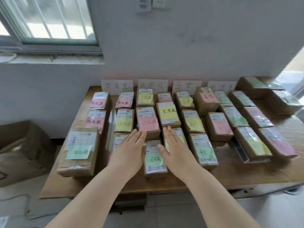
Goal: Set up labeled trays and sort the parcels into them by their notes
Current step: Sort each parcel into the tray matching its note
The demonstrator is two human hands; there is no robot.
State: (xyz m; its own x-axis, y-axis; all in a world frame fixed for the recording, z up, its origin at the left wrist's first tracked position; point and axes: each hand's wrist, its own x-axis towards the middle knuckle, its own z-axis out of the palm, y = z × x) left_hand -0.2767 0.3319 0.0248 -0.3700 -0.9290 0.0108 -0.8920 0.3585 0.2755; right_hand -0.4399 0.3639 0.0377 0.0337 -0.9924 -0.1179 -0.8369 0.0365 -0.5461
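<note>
Both hands are out flat, palms down, fingers straight and together, gripping nothing. The left hand [130,148] is over a half-hidden parcel [119,139] near the front of the counter [246,175], and its fingertips reach the near edge of the pink-note parcel [148,123]. The right hand [174,149] is over a small yellow-note parcel [181,137], which it mostly covers. The hands are apart, and the green-note parcel [153,159] lies in the gap between them, at the front of its column. Honestly can't tell whether the palms are pressing on the boxes or just hovering over them.

Just behind the right hand's fingertips is a parcel with a big yellow note [167,113], handwriting easy to see. All around, the rest of the parcels [218,125] lie in rows and columns across the wooden counter. They're brown cardboard, each with a shipping label and a pink, yellow or green sticky note. A bigger parcel [79,150] with a green note takes the front left corner.

Four white label cards [153,85] stand along the back against the wall, one behind each group. The right end is blurry, with more boxes stacked [263,88] at the far back corner.

On the floor to the left is an open cardboard box [19,150]. There's a window [54,18] up top left and wall sockets [143,4] above.
</note>
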